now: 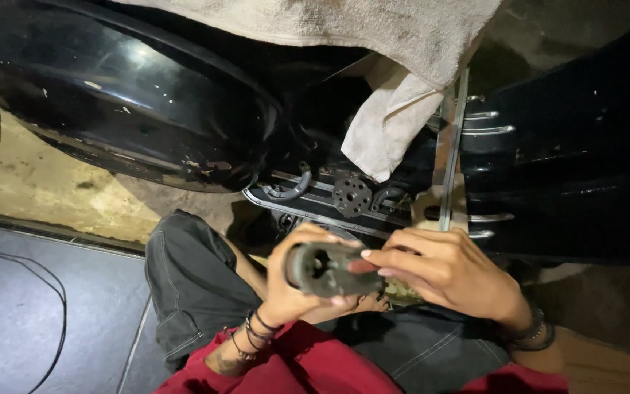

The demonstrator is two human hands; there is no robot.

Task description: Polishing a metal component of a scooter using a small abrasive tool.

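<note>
The left hand [297, 281] wraps the dark cylindrical part [327, 268], hiding its underside, while the right hand [439, 266] covers its far end. The pale towel [395, 44] above the part runs off the top edge and conceals the scooter body [118, 95] beneath it. That black body is cut off at the left edge. The round holed plate [351, 195] above the part sits in shadow, its fastening too dark to tell.

Glossy black bodywork [111, 95], a rough dirty cloth towel [395, 44], and a matt grey metal cylinder [326, 268].
</note>
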